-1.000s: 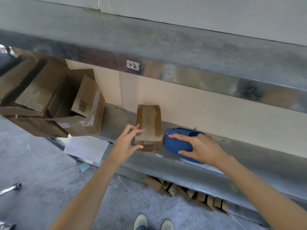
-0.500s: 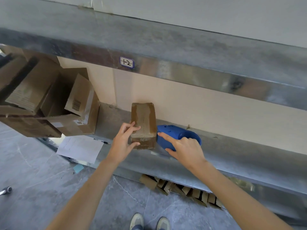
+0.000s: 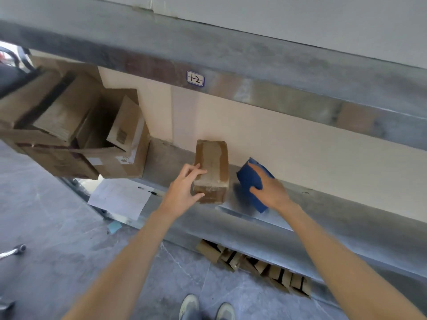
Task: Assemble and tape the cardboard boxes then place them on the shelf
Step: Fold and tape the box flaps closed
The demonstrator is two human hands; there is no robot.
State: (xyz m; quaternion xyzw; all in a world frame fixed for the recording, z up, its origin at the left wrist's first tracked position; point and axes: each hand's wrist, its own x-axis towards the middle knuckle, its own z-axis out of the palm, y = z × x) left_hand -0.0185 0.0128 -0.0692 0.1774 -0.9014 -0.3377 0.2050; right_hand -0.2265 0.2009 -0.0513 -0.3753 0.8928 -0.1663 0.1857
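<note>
A small taped cardboard box [image 3: 213, 162] stands on the metal shelf [image 3: 300, 218], its far end toward the beige back wall. My left hand [image 3: 184, 191] grips its near left corner, fingers over the top and thumb on the front face. Just right of the box, my right hand [image 3: 268, 189] holds a blue tape dispenser [image 3: 250, 181], tilted and lifted partly off the shelf, with a gap between it and the box.
A large open cardboard box [image 3: 97, 146] with flat cartons inside sits at the shelf's left end. A sheet of paper [image 3: 120, 198] and a pen [image 3: 153, 193] lie near the shelf edge. Flattened cardboard pieces [image 3: 254, 264] lie under the shelf. An upper shelf beam [image 3: 231, 63] hangs overhead.
My right hand has closed round the blue tape dispenser, tipped it up and drawn it a little right, away from the box. My left hand stays on the box.
</note>
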